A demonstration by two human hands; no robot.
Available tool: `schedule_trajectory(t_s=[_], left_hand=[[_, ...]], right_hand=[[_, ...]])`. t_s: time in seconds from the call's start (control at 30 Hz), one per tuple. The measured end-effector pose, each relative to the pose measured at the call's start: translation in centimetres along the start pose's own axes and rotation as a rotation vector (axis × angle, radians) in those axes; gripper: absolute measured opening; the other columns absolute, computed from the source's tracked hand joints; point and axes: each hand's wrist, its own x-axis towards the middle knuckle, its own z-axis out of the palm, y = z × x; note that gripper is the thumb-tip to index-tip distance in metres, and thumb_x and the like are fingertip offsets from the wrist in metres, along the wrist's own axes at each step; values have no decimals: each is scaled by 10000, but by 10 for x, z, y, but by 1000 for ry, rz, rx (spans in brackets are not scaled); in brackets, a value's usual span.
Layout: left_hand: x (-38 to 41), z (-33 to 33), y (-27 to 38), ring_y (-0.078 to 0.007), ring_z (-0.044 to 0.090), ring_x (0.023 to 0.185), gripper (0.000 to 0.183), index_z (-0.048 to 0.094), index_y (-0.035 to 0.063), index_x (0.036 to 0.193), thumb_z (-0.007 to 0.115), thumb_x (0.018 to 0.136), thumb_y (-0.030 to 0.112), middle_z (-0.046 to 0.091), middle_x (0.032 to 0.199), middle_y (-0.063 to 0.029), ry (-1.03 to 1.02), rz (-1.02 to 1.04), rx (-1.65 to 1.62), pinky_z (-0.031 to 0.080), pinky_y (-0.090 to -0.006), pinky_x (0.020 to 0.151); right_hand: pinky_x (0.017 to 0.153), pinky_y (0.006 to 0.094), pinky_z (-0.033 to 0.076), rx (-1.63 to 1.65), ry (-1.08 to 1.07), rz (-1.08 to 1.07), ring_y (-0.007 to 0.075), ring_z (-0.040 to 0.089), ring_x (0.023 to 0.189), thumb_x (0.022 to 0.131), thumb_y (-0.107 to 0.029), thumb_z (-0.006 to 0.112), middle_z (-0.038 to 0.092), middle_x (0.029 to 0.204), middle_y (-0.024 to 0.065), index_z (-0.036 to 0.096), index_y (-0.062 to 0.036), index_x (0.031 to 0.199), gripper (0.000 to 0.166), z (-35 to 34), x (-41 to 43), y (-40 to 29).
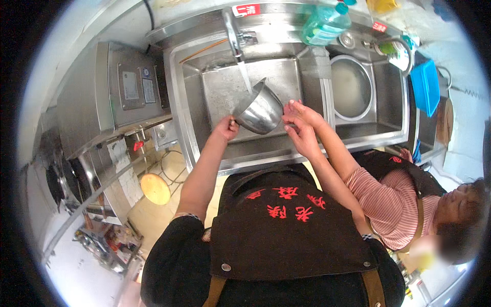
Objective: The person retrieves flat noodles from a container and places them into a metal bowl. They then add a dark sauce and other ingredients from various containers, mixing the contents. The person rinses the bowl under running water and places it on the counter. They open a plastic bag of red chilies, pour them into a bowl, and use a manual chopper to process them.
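Note:
Over the left basin of a steel sink (211,86), my left hand (229,128) grips the rim of a deep stainless steel bowl (262,111). The bowl is tilted, its mouth facing up and to the left. A stream of water (244,75) runs from the chrome faucet (232,36) to the bowl's mouth; the inside is mostly hidden. My right hand (303,135) is beside the bowl's right side, thumb and fingers apart. Whether its fingertips touch the steel is unclear. Just beyond it, a co-worker's hand (303,111) also reaches to the bowl's right side.
The right basin holds a round metal basin (371,88) of cloudy liquid. On the back ledge stands a green detergent bottle (326,25); a thin wooden stick (203,50) lies left of the faucet. Blue plastic containers (425,88) are at the right. The co-worker's striped sleeve (383,207) is close by.

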Motion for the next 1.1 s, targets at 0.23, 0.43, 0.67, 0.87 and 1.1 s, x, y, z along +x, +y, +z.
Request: schedule_trajectory(t_s=[0.23,0.43,0.67,0.87,1.1], left_hand=[[-24,-30,-43,-47,405,433,144,516,110,735,498,875,140,486,593,26,-183,-206,-359,250,-182,337],[-42,-36,-80,-38,423,377,226,597,83,863,446,947,230,588,643,-13,-457,-200,-394,269,-179,301],[-59,-20,-95,-44,412,346,283,590,14,1094,459,940,211,679,865,-146,-335,-101,-455,316,-176,258],[-64,-40,-90,-71,466,411,275,586,12,1103,483,890,152,669,881,-148,-326,-150,-337,367,-203,328],[-108,-36,-54,-271,640,928,319,621,44,1029,558,725,118,670,989,-101,-338,-70,142,511,-439,823]], right_hand=[[825,298,480,109,90,10,160,595,954,912,-87,582,658,1050,100,581,-15,1166,264,-4,93,-7],[903,342,487,-503,148,-346,311,598,1035,800,-87,672,616,1138,161,488,-25,1294,531,19,233,-14],[844,315,500,-742,-164,-461,190,620,958,896,-165,650,654,1119,108,556,-22,1249,392,17,314,0],[774,295,531,-588,-170,-292,146,626,901,934,-207,599,672,1070,83,470,-66,1337,446,3,385,53],[663,288,494,-273,-76,-112,123,577,758,900,-332,655,644,900,29,513,-55,1284,494,7,368,27]])
